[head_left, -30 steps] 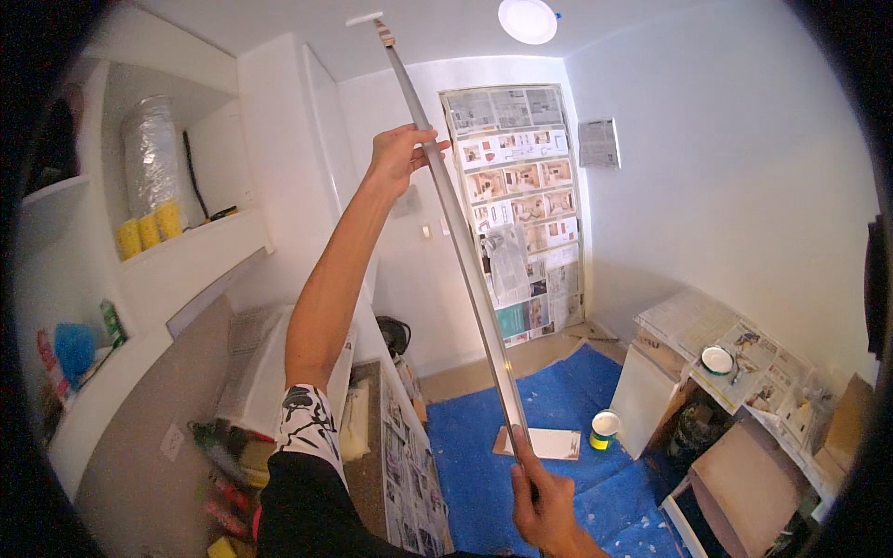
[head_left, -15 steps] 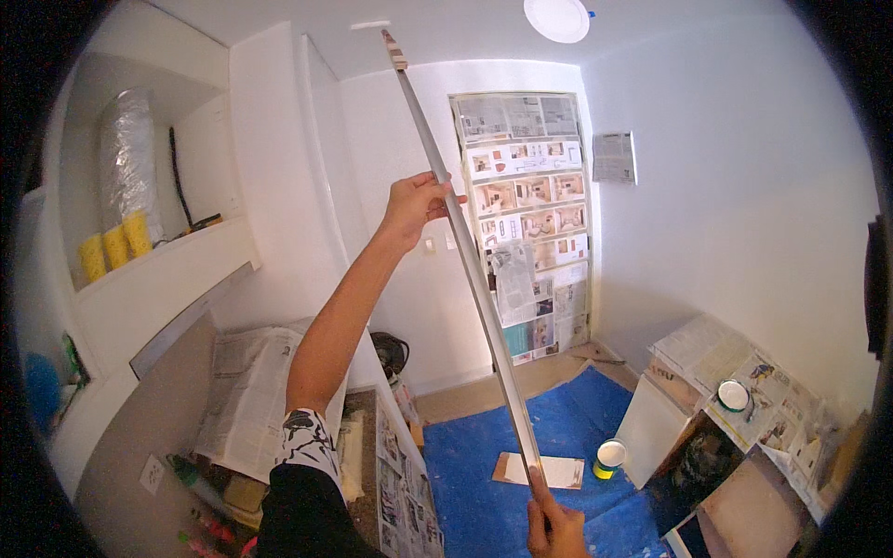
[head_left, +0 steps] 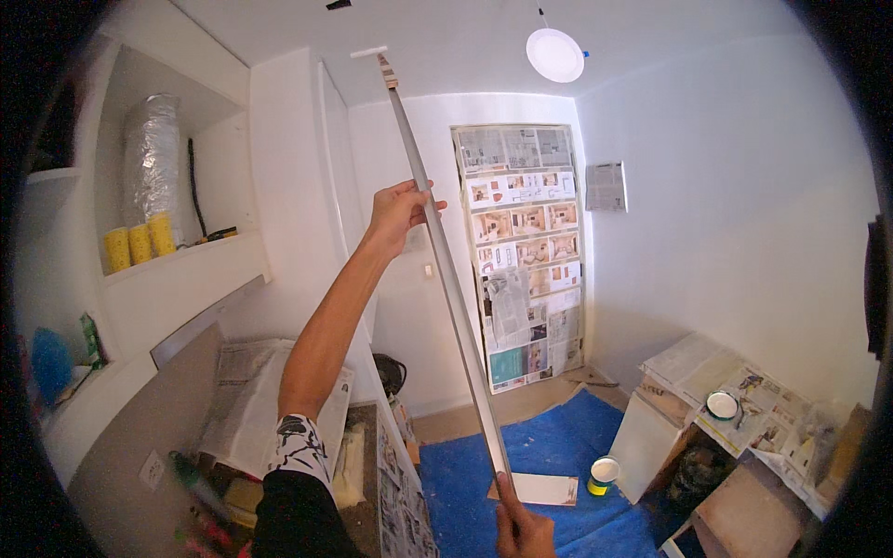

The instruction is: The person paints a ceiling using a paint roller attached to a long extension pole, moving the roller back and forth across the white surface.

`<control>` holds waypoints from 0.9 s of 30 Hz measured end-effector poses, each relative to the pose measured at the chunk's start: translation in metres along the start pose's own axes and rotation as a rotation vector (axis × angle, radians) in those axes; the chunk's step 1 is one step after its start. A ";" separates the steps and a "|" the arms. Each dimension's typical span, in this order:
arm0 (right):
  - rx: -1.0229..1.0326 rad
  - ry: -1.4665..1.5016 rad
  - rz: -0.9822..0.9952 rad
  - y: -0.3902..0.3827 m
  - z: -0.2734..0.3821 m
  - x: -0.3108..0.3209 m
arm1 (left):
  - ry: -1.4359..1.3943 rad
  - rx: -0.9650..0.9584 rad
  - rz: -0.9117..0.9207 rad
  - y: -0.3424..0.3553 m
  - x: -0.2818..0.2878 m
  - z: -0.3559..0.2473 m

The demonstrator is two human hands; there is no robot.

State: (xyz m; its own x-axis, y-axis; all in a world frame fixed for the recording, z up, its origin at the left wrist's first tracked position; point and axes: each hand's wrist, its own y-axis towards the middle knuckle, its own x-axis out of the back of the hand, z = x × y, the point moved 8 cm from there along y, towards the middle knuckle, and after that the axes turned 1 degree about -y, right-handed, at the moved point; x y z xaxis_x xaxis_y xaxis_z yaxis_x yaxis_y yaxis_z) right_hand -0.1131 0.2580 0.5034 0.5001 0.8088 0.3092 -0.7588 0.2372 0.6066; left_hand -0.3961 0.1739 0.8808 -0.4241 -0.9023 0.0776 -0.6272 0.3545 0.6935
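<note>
One long grey pole (head_left: 464, 325) slants up and leftward before us, its striped tip (head_left: 388, 73) nearer our left hand (head_left: 400, 216) than our right hand (head_left: 523, 532). On the left our fingers curl around its upper half, on the right they wrap its lower end, both closed on it. We count three yellow cylinders (head_left: 139, 244) on a shelf (head_left: 191, 263), one round lamp (head_left: 555, 56) overhead, and one can (head_left: 601, 476) and one white board (head_left: 549, 489) on one blue sheet (head_left: 558, 435).
</note>
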 end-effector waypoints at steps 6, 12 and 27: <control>-0.086 -0.077 0.104 -0.098 0.038 0.035 | 0.026 -0.063 0.048 -0.092 -0.050 -0.076; -0.174 0.111 -0.012 -0.224 0.096 0.094 | 0.017 -0.095 0.101 -0.199 -0.107 -0.161; -0.136 0.026 -0.053 -0.318 0.214 0.165 | 0.054 -0.119 0.162 -0.287 -0.138 -0.250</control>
State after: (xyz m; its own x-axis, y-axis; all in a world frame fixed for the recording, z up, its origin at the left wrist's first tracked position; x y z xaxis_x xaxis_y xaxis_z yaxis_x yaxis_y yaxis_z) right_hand 0.3005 0.2010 0.5180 0.5316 0.8064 0.2592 -0.7818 0.3495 0.5163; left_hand 0.0059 0.1349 0.8498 -0.4753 -0.8490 0.2308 -0.4708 0.4671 0.7485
